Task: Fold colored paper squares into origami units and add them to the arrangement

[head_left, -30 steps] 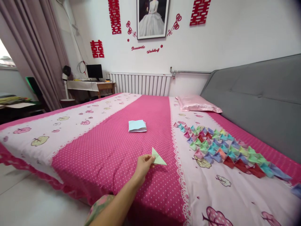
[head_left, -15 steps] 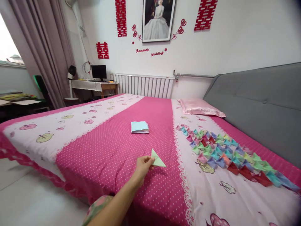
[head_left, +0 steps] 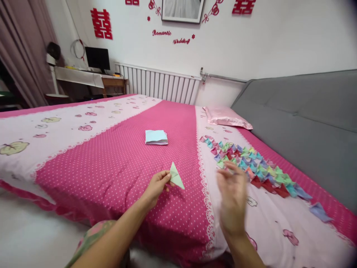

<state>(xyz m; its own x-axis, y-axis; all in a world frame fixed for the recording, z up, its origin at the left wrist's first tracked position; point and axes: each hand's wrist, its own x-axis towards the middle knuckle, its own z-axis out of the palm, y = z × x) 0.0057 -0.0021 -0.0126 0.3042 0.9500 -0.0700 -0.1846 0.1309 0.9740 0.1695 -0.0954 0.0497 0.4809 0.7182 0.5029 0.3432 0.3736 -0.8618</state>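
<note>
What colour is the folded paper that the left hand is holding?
The folded paper in the left hand is pale green, seen best in the head view.

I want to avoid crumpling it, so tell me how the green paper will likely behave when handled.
The green paper is probably fairly stiff: pinched near one edge by the left hand, it sticks out without visible droop. It likely weighs little, being thin folded paper held in fingertips. It seems unlikely to roll, given its flat, triangular shape.
</note>
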